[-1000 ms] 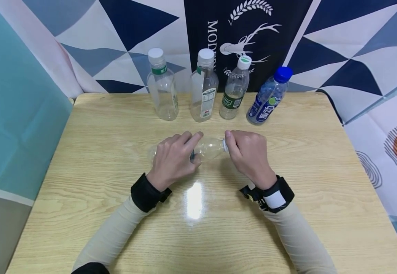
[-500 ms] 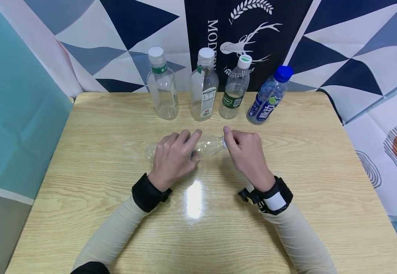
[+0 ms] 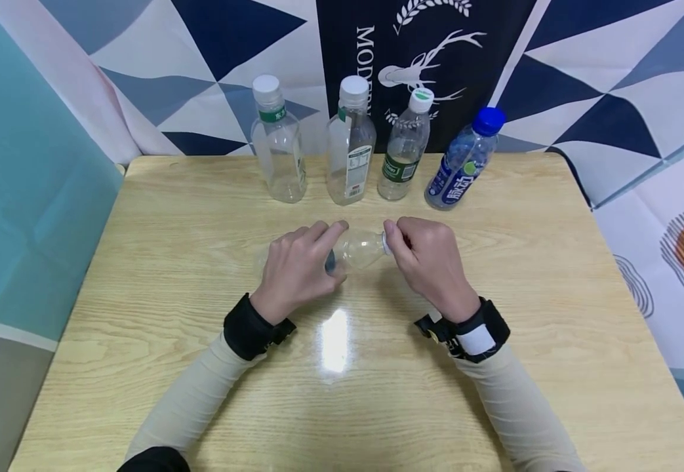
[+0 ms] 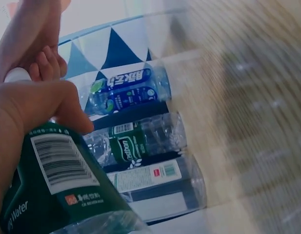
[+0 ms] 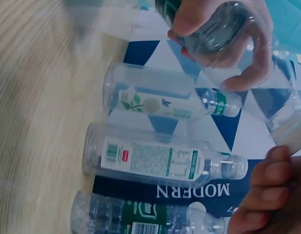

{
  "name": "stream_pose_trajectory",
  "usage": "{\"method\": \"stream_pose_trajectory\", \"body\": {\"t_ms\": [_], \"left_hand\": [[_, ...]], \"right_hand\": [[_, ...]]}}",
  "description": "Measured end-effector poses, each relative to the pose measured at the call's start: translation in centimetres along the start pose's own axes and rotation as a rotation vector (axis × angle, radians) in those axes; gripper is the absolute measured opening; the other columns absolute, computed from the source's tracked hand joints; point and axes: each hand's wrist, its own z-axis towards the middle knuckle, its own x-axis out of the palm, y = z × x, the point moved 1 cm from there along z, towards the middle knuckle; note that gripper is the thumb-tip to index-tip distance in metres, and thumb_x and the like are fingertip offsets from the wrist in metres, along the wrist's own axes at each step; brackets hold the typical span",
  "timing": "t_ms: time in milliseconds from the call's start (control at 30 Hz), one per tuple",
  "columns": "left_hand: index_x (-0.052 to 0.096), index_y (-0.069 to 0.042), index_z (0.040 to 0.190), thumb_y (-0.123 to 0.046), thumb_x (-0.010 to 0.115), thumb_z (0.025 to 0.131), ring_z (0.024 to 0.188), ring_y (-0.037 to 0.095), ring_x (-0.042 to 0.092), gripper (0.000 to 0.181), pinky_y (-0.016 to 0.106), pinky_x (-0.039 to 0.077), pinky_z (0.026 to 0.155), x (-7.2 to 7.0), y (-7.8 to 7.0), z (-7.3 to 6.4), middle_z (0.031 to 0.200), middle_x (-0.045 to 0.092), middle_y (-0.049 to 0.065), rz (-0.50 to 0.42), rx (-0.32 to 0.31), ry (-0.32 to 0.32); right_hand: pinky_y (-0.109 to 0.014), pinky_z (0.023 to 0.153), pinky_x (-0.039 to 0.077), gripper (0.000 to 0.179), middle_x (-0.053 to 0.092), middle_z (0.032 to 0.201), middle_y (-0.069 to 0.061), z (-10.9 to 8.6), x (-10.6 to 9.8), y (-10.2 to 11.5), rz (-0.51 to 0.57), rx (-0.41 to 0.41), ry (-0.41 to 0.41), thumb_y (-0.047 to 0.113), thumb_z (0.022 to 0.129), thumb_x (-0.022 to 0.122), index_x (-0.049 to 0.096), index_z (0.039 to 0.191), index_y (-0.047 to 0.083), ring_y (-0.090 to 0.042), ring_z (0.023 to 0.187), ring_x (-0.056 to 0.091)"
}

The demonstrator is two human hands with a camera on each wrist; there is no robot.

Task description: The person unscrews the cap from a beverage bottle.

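A clear plastic bottle [image 3: 362, 249] is held on its side above the table, its neck pointing right. My left hand [image 3: 299, 267] grips it round the body, hiding much of it. In the left wrist view a dark green label [image 4: 67, 170] with a barcode shows on it. My right hand [image 3: 433, 265] has its fingers curled round the white cap [image 3: 386, 243] at the neck, thumb on the near side. In the right wrist view, the cap [image 5: 291, 130] shows partly behind the curled right fingers [image 5: 267, 195].
Along the table's [image 3: 188, 210] back edge stand two tall clear bottles with white caps, the left one [image 3: 282, 160] and the middle one [image 3: 350, 160]. Beside them are a green-labelled bottle [image 3: 402, 160] and a blue-capped bottle [image 3: 460, 170]. A patterned cloth [image 3: 282, 39] hangs behind.
Both hands keep their hold on the bottle and cap, with only slight shifts. The standing bottles sit slightly higher in the head view, as the whole scene has shifted a little.
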Motion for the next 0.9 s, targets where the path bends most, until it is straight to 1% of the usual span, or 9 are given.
{"method": "stream_pose_trajectory", "body": {"t_ms": [100,200,267,333,400,533,667,767,900], "left_hand": [[0.061,-0.015,0.120,-0.025,0.059,0.069,0.057,0.017,0.047,0.052,0.030,0.038,0.041,-0.04,-0.09,0.07,0.085,0.059,0.001,0.076,0.005,-0.027],[0.061,-0.014,0.119,-0.020,0.055,0.073,0.062,0.022,0.054,0.047,0.034,0.045,0.048,-0.07,-0.21,0.11,0.085,0.061,0.004,0.150,0.022,-0.050],[0.061,-0.014,0.119,-0.018,0.053,0.075,0.065,0.025,0.057,0.045,0.036,0.048,0.053,-0.08,-0.29,0.14,0.085,0.061,0.006,0.189,0.035,-0.063],[0.061,-0.014,0.119,-0.018,0.053,0.077,0.067,0.026,0.058,0.043,0.038,0.049,0.056,-0.08,-0.37,0.14,0.086,0.062,0.006,0.212,0.043,-0.069],[0.061,-0.014,0.118,-0.017,0.055,0.077,0.067,0.026,0.059,0.042,0.038,0.049,0.057,-0.03,-0.42,0.11,0.086,0.062,0.006,0.219,0.046,-0.072],[0.061,-0.014,0.117,-0.017,0.055,0.073,0.061,0.024,0.055,0.045,0.034,0.047,0.049,0.13,-0.36,0.00,0.084,0.061,0.005,0.192,0.035,-0.062],[0.060,-0.014,0.119,-0.020,0.054,0.071,0.059,0.021,0.052,0.048,0.032,0.043,0.045,0.27,-0.20,-0.10,0.083,0.059,0.003,0.156,0.021,-0.046],[0.060,-0.014,0.119,-0.024,0.056,0.070,0.058,0.020,0.050,0.050,0.031,0.041,0.043,0.19,-0.13,-0.08,0.083,0.058,0.002,0.126,0.017,-0.044],[0.060,-0.014,0.119,-0.027,0.059,0.068,0.056,0.017,0.046,0.053,0.029,0.036,0.039,-0.08,-0.08,-0.03,0.082,0.057,0.000,0.056,0.010,-0.027]], "right_hand": [[-0.029,0.040,0.020,0.057,0.028,0.044,0.004,-0.08,0.07,0.11,-0.002,0.109,0.010,0.035,0.101,0.037,0.032,0.049,0.016,-0.013,0.039,0.026],[-0.031,0.038,0.021,0.063,0.027,0.041,0.003,-0.21,0.21,0.27,-0.013,0.236,0.039,0.042,0.102,0.032,0.031,0.045,0.014,-0.015,0.037,0.027],[-0.033,0.037,0.022,0.067,0.027,0.040,0.003,-0.26,0.26,0.39,-0.022,0.303,0.059,0.047,0.101,0.029,0.032,0.044,0.014,-0.016,0.036,0.028],[-0.034,0.037,0.023,0.069,0.027,0.040,0.003,-0.30,0.29,0.47,-0.029,0.344,0.073,0.050,0.101,0.028,0.032,0.043,0.013,-0.017,0.036,0.028],[-0.034,0.037,0.024,0.069,0.027,0.039,0.002,-0.37,0.33,0.50,-0.027,0.361,0.085,0.051,0.100,0.027,0.032,0.043,0.013,-0.017,0.036,0.029],[-0.033,0.038,0.023,0.067,0.028,0.039,0.003,-0.45,0.37,0.51,0.016,0.336,0.089,0.047,0.101,0.030,0.032,0.043,0.013,-0.017,0.035,0.029],[-0.031,0.038,0.021,0.064,0.027,0.039,0.004,-0.40,0.35,0.54,0.048,0.267,0.057,0.040,0.101,0.033,0.031,0.043,0.015,-0.014,0.035,0.026],[-0.030,0.037,0.020,0.061,0.026,0.039,0.005,-0.32,0.30,0.54,0.063,0.212,0.034,0.035,0.101,0.035,0.031,0.043,0.016,-0.013,0.035,0.023],[-0.028,0.037,0.018,0.056,0.025,0.040,0.006,-0.26,0.28,0.38,0.072,0.123,0.007,0.030,0.100,0.038,0.031,0.045,0.017,-0.011,0.036,0.022]]}}
